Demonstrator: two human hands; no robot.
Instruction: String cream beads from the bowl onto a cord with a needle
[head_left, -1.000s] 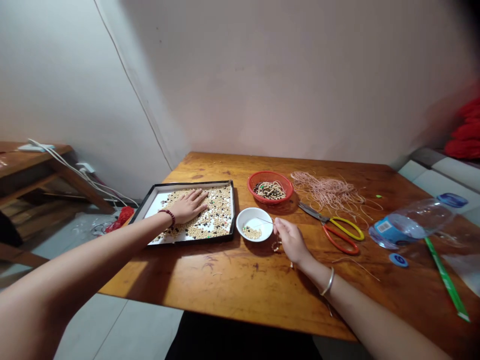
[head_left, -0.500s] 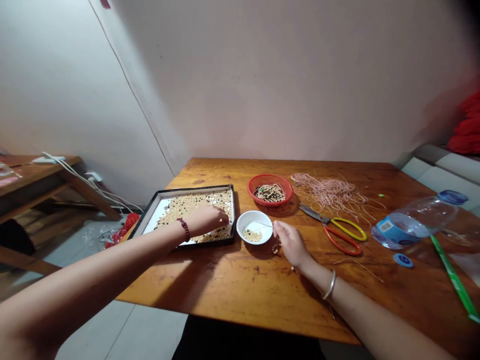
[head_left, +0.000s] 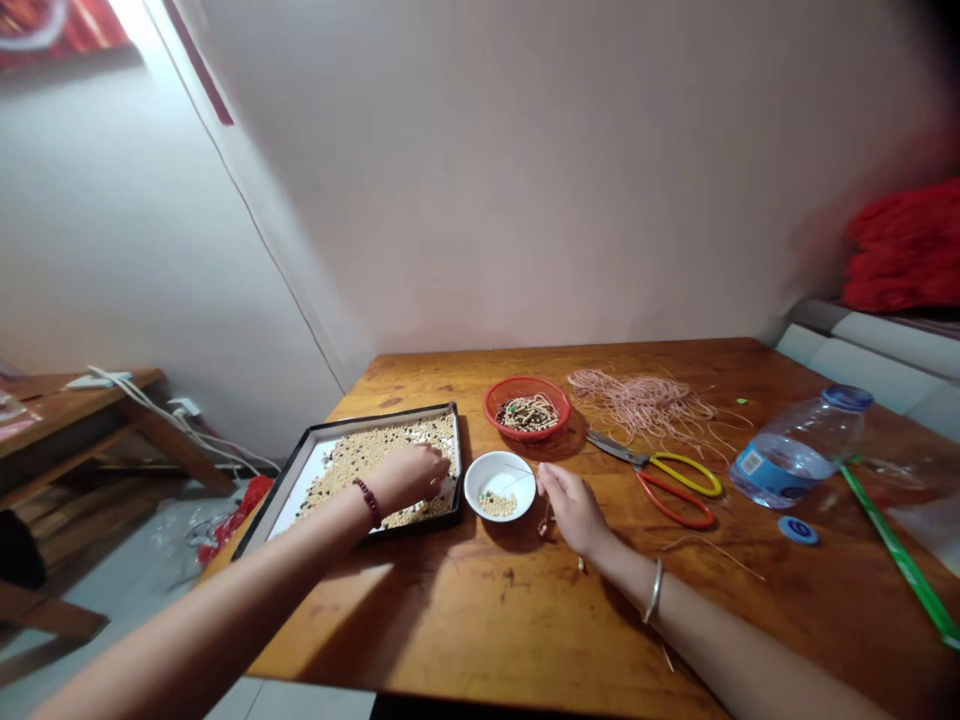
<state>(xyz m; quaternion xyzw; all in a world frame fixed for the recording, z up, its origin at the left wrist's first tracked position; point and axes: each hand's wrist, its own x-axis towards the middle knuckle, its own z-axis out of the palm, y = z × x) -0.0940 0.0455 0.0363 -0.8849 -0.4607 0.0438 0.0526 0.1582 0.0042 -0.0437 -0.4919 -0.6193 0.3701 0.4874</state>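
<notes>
– Over the tray (head_left: pixel 271 497), at the left end of the desk (head_left: pixel 480 620), the left hand (head_left: pixel 411 473) reaches down into the loose beads (head_left: pixel 360 455).
– How are its fingers?
– Curled downward, with the tips bunched on the beads near the tray's right side. Whether they have a bead pinched, I cannot tell. A dark red bracelet (head_left: pixel 367 502) sits on that wrist.
– And the other hand?
– The right hand (head_left: pixel 574 508) rests on the desk just right of the white bowl (head_left: pixel 480 478). Its fingers are clenched on a thin needle (head_left: pixel 519 469) that points left over the bowl. Something small dangles below the fingers, too small to make out. A silver bangle (head_left: pixel 655 592) is on that wrist.
– What is in the bowl?
– A small heap of pale beads lies on its near side. The bowl stands just beside the tray's right corner.
– Further out?
– Behind the bowl is a red basket (head_left: pixel 491 400) holding strung beads. To its right a tangle of pink cord (head_left: pixel 637 395) spreads over the wood. Scissors (head_left: pixel 664 475) with one yellow and one orange handle lie in front of the cord. Near the desk's right end a water bottle (head_left: pixel 799 450) lies on its side, with a blue cap (head_left: pixel 797 530) in front of it and a green stick (head_left: pixel 900 562) beside it.
</notes>
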